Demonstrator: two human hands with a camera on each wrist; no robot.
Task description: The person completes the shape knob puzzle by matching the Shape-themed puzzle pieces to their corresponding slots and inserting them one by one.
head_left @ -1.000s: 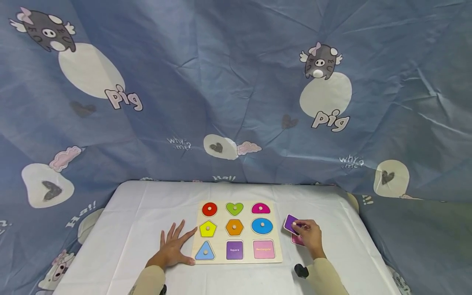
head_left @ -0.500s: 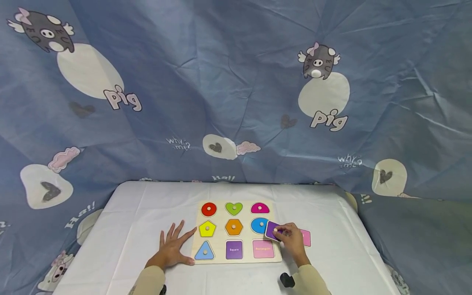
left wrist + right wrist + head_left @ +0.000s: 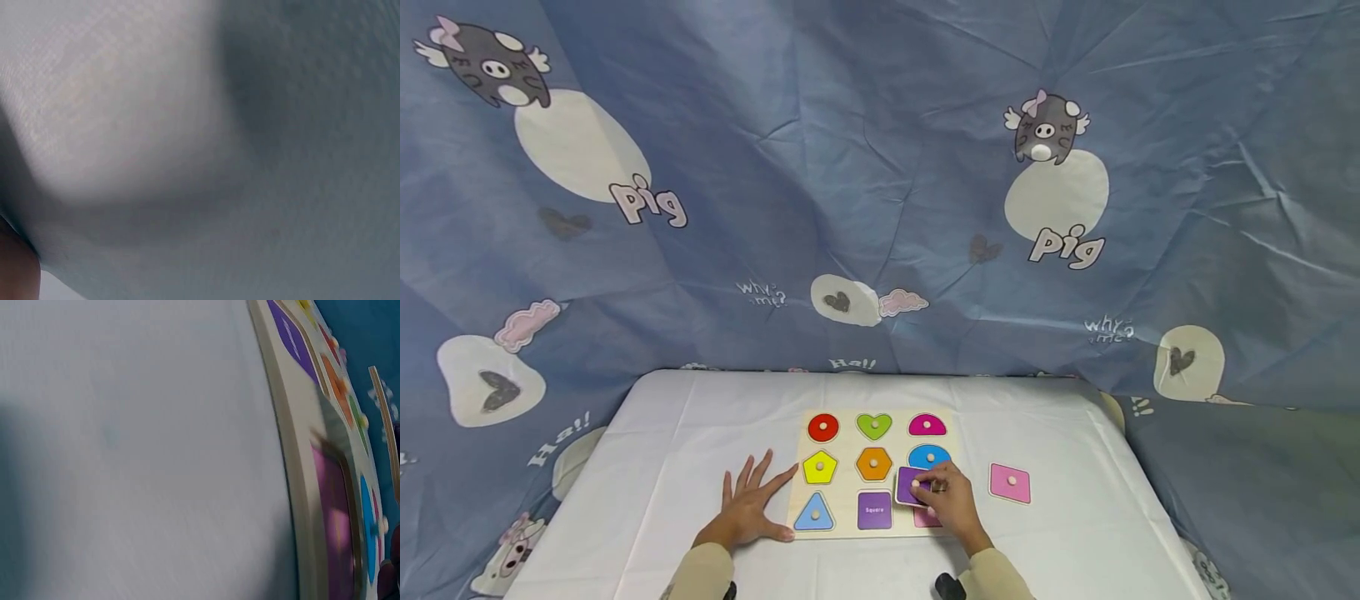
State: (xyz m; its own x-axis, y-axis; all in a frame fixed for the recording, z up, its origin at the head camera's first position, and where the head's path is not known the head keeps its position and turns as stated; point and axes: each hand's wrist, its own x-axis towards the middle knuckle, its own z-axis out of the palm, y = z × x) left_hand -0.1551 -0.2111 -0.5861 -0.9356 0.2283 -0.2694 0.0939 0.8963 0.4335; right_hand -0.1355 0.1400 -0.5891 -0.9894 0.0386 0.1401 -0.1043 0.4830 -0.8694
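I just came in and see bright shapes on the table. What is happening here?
A person is doing a wooden shape puzzle on a white table. Their right hand pinches a purple square piece by its knob, over the board's bottom row beside the empty purple square slot. Their left hand rests flat on the table, fingertips at the board's edge. A pink piece lies on the table to the right of the board.
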